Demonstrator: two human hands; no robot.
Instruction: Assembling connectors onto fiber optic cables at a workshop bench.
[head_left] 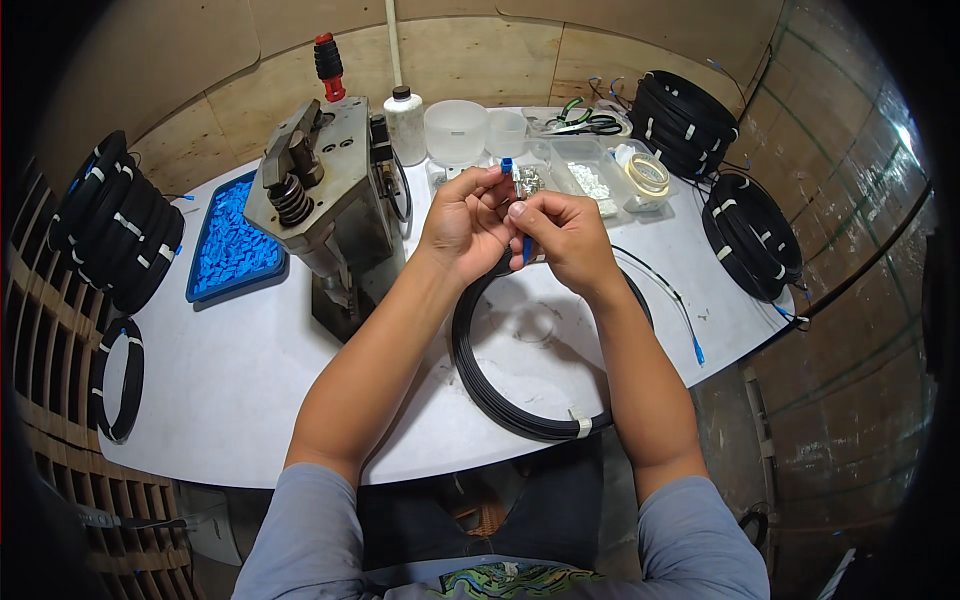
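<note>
Both my hands are raised close together above the middle of the table. My left hand is closed, with a small blue plastic connector at its thumb and fingertips. My right hand pinches just below it, thumb pressed in, at a small pale part next to the connector. A blue piece shows beneath the right fingers; whether it belongs to the same cable end is hidden. Under my hands lies a coil of black cable, tied with white bands. One loose cable end with a blue tip rests to the right.
A metal press stands left of centre, beside a blue tray of small blue parts. Behind are a white bottle, a round tub, cutters and a tape roll. Black cable coils stand at both sides.
</note>
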